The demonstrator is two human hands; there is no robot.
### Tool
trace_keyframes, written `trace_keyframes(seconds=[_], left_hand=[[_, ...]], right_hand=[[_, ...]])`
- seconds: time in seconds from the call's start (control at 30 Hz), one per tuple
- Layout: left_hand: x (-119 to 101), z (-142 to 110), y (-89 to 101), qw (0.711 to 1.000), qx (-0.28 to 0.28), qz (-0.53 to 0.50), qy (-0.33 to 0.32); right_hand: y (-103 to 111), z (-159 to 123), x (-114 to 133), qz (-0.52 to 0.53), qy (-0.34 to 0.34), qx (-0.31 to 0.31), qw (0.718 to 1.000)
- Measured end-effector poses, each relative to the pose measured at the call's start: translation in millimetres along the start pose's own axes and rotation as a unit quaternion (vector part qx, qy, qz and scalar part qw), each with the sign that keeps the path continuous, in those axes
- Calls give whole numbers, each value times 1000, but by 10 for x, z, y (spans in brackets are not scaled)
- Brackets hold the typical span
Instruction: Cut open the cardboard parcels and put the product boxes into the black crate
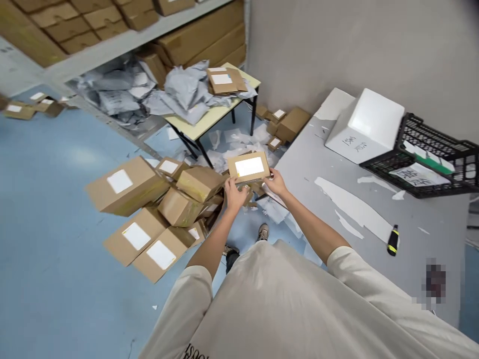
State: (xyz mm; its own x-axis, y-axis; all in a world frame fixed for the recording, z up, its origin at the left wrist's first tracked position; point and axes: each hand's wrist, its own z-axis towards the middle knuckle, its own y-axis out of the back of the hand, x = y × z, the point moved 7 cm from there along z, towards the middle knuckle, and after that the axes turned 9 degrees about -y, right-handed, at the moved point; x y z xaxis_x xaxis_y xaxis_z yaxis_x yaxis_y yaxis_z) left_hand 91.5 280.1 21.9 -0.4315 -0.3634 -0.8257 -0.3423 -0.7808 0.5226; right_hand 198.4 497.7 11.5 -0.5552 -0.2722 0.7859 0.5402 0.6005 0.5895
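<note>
A small brown cardboard box (248, 166) with a white label on top is held out in front of me between both hands. My left hand (235, 194) grips its near left corner, the fingers bent around the edge. On the near right corner is my right hand (276, 182), thumb and fingers closed on it. Below and to the left lies a heap of labelled cardboard boxes (183, 207) on the floor, some of them tilted against each other.
Grey mailing bags (185, 92) and flat cartons lie on a small yellow table (202, 124). On the grey table (299, 199) at right are a white foam box (368, 122), a black crate (430, 154) and a black-and-yellow tool (393, 241). Shelving (86, 62) stands upper left. Paper scraps litter the floor.
</note>
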Motion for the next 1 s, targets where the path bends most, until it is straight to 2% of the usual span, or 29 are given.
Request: trace_keyframes(seconds=[0.17, 0.3, 0.43, 0.53, 0.67, 0.77, 0.87, 1.0], left_hand=[[-457, 153, -1125, 997, 67, -24, -19], [-695, 211, -1880, 992, 119, -39, -28], [-804, 202, -2444, 982, 176, -52, -42], [-805, 168, -2712, 974, 213, -51, -51], [-792, 162, -2832, 966, 247, -39, -70], [-788, 195, -2721, 960, 267, -33, -83], [-706, 262, -2392, 966, 247, -22, -76], [-425, 350, -1734, 980, 191, -9, -62]], right_hand=[[872, 275, -818, -10, -53, -41, 998], [1398, 374, -1397, 7, -104, -67, 992], [1718, 374, -1864, 21, -155, -85, 984], [1816, 335, -2104, 12, -189, -78, 979], [1827, 286, -2167, -36, -206, -55, 976], [1810, 298, -1973, -118, -211, -79, 967], [1615, 396, -1529, -161, -149, -90, 971], [991, 543, -827, -132, -52, -42, 989]])
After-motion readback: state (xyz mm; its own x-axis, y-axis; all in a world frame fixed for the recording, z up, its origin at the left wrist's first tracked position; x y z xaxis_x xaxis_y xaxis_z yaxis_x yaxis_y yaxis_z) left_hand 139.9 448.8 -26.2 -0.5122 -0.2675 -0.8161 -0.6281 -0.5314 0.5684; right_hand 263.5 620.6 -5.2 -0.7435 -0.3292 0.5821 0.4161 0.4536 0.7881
